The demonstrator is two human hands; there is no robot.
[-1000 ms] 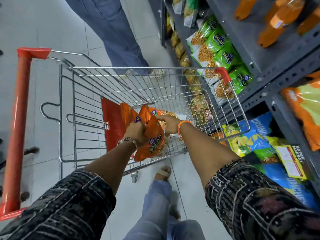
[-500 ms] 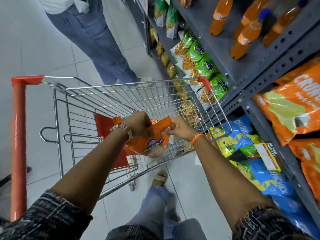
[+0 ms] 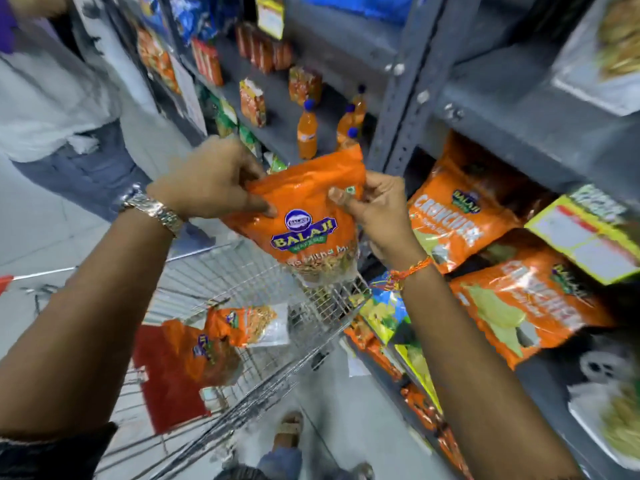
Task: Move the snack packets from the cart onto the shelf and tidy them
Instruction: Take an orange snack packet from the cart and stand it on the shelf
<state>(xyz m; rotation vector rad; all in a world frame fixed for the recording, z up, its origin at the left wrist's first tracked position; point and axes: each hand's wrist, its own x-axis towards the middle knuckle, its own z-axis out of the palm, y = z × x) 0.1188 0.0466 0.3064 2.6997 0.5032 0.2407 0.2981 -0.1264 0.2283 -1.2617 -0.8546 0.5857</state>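
Observation:
An orange Balaji snack packet [image 3: 311,216] hangs upright in the air above the wire cart [image 3: 325,306], level with the grey shelf [image 3: 519,133]. My left hand [image 3: 211,181] pinches its top left corner. My right hand [image 3: 377,209] grips its top right edge. Two more orange packets [image 3: 221,337] lie in the cart below, beside a red flap [image 3: 162,375]. On the shelf to the right lie big orange Crunchex bags [image 3: 464,216].
Orange drink bottles [image 3: 306,133] stand on a shelf behind the held packet. A yellow price tag [image 3: 585,237] hangs on the shelf edge at right. Another person [image 3: 62,109] stands at the left by the cart. My sandalled foot [image 3: 287,427] is below.
Both hands have lifted the orange packet up out of the cart to shelf height. The view has swung up and right toward the shelf.

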